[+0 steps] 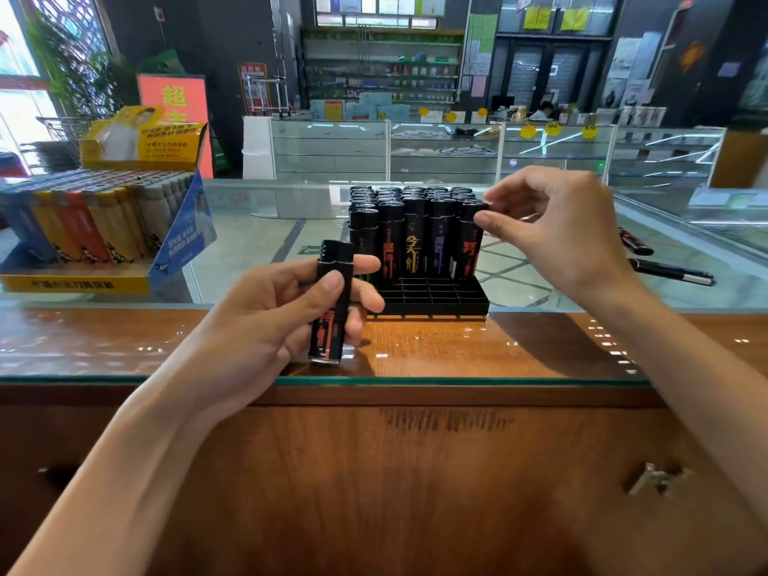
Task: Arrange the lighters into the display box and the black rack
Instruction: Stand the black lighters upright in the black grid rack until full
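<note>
In the head view, the black rack [432, 295] stood on the glass counter [540, 355] at about twelve o'clock from the person. Its back rows were packed with upright black lighters, and the front two rows of slots, on the six o'clock side, were bare. That pointed to filling from back to front, so each new piece could drop in without reaching over others.

The left hand [286, 309], at seven o'clock from the rack, gripped a red-printed lighter [332, 301]. Its thumb lay across the front and its fingers curled behind. The lighter was upright, cap up, probably so it could go straight into a slot.

The right hand [552, 230], at two o'clock from the rack, had thumb and forefinger closed together on the cap of the end lighter [471, 243] in the front filled row. It looked to be seating or straightening it. The other fingers were curled clear.

The display box [104, 226], at nine o'clock, leaned its coloured lighters back like a shop front. Two loose lighters [636, 241] lay flat at three o'clock, within the right hand's reach and likely next in line.
</note>
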The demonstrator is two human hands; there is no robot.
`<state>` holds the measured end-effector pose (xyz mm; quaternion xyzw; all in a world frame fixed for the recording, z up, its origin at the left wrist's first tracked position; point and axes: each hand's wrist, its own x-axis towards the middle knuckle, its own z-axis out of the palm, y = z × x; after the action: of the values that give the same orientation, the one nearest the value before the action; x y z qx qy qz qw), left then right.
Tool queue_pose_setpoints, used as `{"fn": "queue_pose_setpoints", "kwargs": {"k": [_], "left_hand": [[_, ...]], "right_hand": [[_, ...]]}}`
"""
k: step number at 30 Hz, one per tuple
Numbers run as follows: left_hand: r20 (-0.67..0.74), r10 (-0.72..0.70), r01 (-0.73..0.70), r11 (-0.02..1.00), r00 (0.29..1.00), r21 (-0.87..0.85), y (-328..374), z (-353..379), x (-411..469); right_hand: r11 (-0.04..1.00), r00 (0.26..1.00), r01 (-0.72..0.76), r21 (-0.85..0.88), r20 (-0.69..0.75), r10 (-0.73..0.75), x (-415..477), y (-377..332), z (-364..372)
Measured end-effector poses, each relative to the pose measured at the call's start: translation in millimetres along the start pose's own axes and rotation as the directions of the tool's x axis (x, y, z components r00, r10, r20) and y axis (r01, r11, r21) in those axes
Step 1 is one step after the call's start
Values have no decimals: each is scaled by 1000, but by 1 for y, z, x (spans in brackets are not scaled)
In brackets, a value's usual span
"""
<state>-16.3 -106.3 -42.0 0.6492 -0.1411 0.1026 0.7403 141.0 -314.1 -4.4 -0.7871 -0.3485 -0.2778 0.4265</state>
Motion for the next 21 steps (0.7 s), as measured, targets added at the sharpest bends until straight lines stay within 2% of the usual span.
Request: {"fn": "queue_pose_setpoints", "kwargs": {"k": [2,4,6,8,11,15,18,21], "left_hand": [[-27,-4,4,1000,1000,7,0,1,0],[-44,-21,22,1000,999,14,0,0,1],[-50,-34,36,999,998,26,-1,-1,2],[-46,-42,43,999,998,29,-1,-1,3],[-32,-55,56,998,998,35,0,1,4],[-18,-58,59,998,998,34,3,4,4],[-59,-45,47,998,997,38,1,6,4],[-124,45,-20,980,991,196,-1,12,2]], "right_hand": [[996,994,52,-68,-98,-58,-5,-8,1],[995,992,100,-18,-78,-101,-12,-20,4],[990,992,72,121,92,-83,-18,-37,11],[972,958,6,233,277,-72,-23,-53,20],[941,914,-46,335,393,-96,-23,-71,31],[886,900,-112,451,424,-102,-19,-77,33],[848,898,-157,506,431,-91,-13,-73,27],[780,932,-210,590,363,-23,5,-59,10]]}}
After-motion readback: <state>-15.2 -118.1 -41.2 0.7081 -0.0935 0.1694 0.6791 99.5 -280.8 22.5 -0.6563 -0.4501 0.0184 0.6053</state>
